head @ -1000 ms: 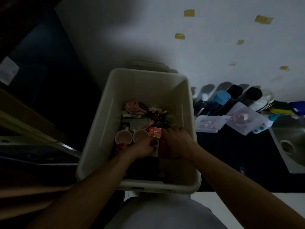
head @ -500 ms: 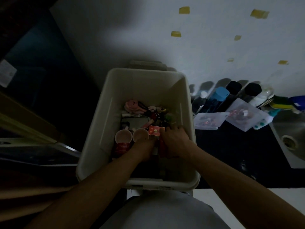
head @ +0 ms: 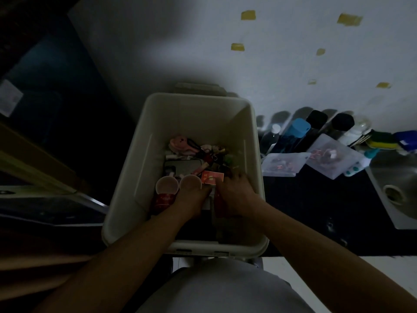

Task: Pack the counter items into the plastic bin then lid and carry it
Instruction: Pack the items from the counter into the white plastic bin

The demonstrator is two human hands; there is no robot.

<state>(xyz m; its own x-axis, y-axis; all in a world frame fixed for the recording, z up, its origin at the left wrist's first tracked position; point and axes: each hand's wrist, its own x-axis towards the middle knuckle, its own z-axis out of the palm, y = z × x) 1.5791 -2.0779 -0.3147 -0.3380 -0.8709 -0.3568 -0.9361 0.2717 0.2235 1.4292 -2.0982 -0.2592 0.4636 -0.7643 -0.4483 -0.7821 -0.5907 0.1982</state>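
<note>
Low inside the plastic bin [head: 126, 184], toward its near right corner, my left grip [head: 191, 199] and right grip [head: 234, 195] sit almost touching, both forearms crossing the near rim. Over the past second they have barely moved. The right grip has edged slightly toward the left one, and nothing has been lifted out or dropped in.

The left grip rests against the near side of a pale cup [head: 190, 182]. A red-labelled cup [head: 167, 188] stands just beside it, to the left. The right grip is bent down over a dark red item [head: 218, 203]. A small red packet [head: 212, 178] lies at the fingertips between the two grips. The light is dim and my fingers are hidden, so I cannot tell whether either grip is clamped on anything or only pressing.

Further back in the bin lie a dark phone-like slab [head: 182, 166], a pink plush toy [head: 180, 143] and a tangle of small things.

I judge that I am settling the contents rather than fetching more. Packing looks unfinished. On the dark worktop [head: 316, 211], right of the bin, wait a clear tub [head: 282, 164] and a second clear tub [head: 331, 154]. A blue-capped bottle [head: 297, 129] and a black-capped bottle [head: 317, 118] stand along the far edge. A sponge [head: 381, 140] lies by the sink [head: 397, 188].

No lid is on the bin. A grey piece [head: 200, 88] behind its far rim may be the lid.
</note>
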